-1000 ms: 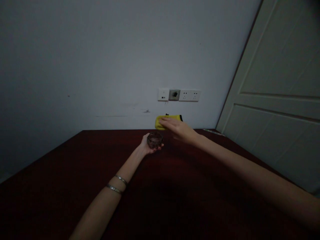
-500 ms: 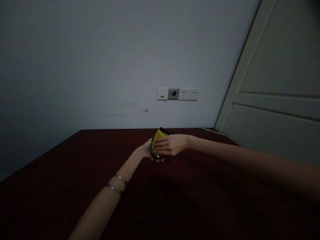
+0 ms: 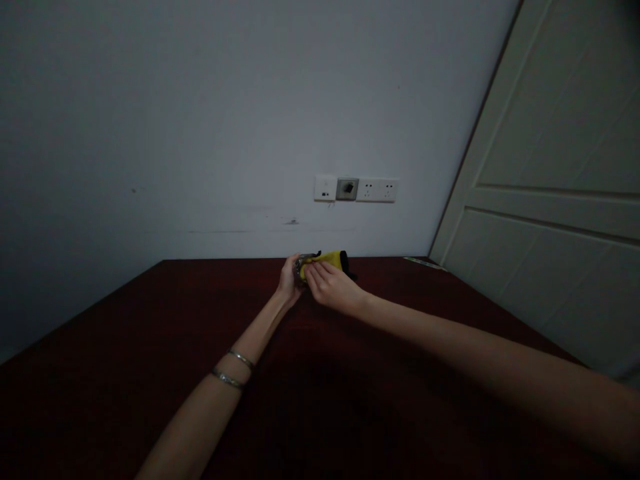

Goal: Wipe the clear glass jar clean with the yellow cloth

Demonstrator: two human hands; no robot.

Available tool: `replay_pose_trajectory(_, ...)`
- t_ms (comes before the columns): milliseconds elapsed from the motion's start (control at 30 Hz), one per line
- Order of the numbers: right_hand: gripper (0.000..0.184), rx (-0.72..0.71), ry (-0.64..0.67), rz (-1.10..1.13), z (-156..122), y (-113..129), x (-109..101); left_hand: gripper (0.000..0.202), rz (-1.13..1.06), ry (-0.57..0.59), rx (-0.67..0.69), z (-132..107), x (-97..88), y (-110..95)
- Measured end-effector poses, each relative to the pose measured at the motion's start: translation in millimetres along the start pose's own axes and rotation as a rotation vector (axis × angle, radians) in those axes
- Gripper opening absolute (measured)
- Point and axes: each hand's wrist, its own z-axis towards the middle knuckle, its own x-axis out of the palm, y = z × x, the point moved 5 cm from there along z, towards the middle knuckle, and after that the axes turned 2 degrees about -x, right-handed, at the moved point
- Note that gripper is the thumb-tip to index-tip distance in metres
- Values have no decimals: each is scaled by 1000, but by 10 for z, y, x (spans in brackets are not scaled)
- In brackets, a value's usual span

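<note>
Near the far edge of the dark red table, my two hands meet. My left hand is closed around a small shiny, dark metallic object, whose kind I cannot make out. A yellow cloth with black edging is bunched in my right hand, its fingers pressing it against the shiny object. The cloth's black edge points to the right, beyond the knuckles. My right hand and the cloth hide much of the object. Two silver bangles circle my left forearm.
Behind the table rises a pale wall with a row of sockets and a grey plate. A panelled door stands at the right. A thin flat strip lies at the table's far right edge.
Both hands have turned. The cloth has swung from upright to pointing right, and my right hand now reaches from lower down. The shiny object has shifted up and left.
</note>
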Motion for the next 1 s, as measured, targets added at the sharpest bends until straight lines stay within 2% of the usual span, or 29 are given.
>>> replay_pose_trajectory(100,37,168,52,104,92,26,-50,31,-96,56,197,-33,63,-57)
replay_pose_trajectory(167,37,268,87,195,150,41,-88,33,-131,84,260,-54,90,-77)
replay_pose_trajectory(367,24,569,140,406,277,60,-169,41,-47,112,246,-43,68,-96)
replay_pose_trajectory(500,24,675,123,395,320,151,-191,45,-11,145,229,-15,18,-103)
replay_pose_trajectory(667,38,666,18,266,278,286,-137,43,-22,235,241,-50,24,-160)
replay_pose_trajectory(833,37,541,-96,289,116,243,-29,46,29,329,230,-72,15,-196)
replay_pose_trajectory(900,37,462,-93,294,60,192,6,49,22,365,189,-57,0,-188)
replay_pose_trajectory(1000,36,309,-85,275,-6,130,21,59,5,358,46,-21,-43,-163)
